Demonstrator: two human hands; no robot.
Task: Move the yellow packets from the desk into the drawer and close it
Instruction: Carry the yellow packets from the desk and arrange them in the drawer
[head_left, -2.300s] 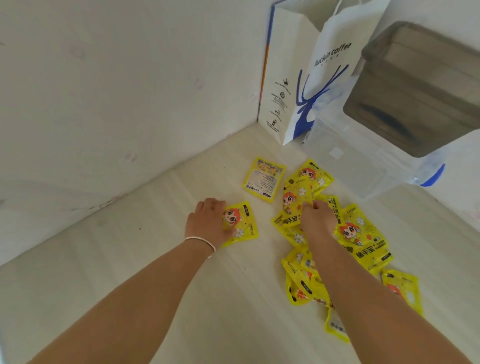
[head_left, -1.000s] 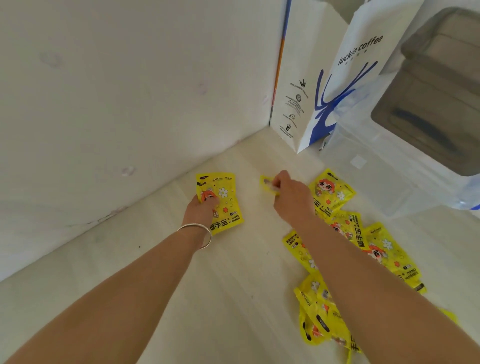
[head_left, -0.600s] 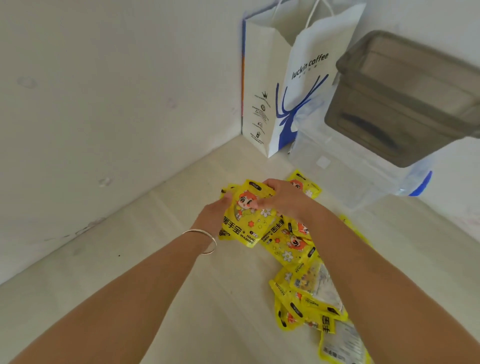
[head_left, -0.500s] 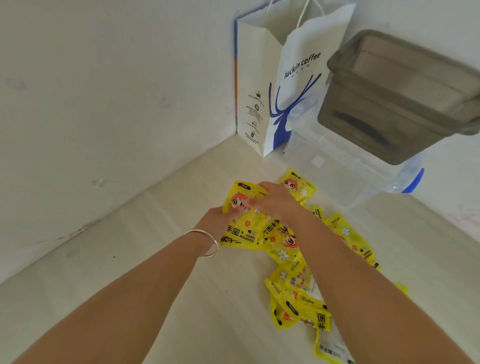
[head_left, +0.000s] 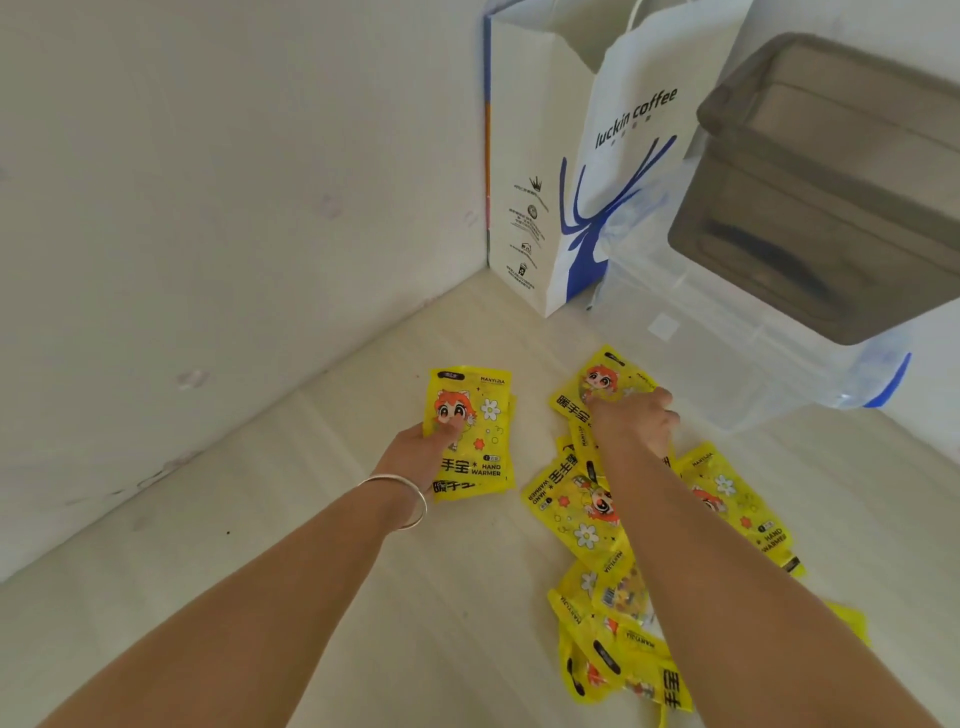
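Packets of yellow hand warmers (head_left: 618, 654) lie heaped on the pale desk (head_left: 311, 597) beneath a person's right forearm, the nearest of the scattered pile. Farther along the pile, the right hand (head_left: 634, 423) presses down with curled fingers onto a packet with a red-haired cartoon face (head_left: 602, 384); whether it is gripped cannot be told. Left of the pile, the left hand (head_left: 421, 454), a silver bangle (head_left: 402, 499) at its wrist, pinches a small stack of packets (head_left: 472, 431), thumb on top. Beyond the pile stands a clear plastic drawer unit (head_left: 727, 332) with a grey-tinted drawer (head_left: 831, 187) pulled out, and left of that a white Luckin Coffee paper bag (head_left: 587, 156) in the corner.
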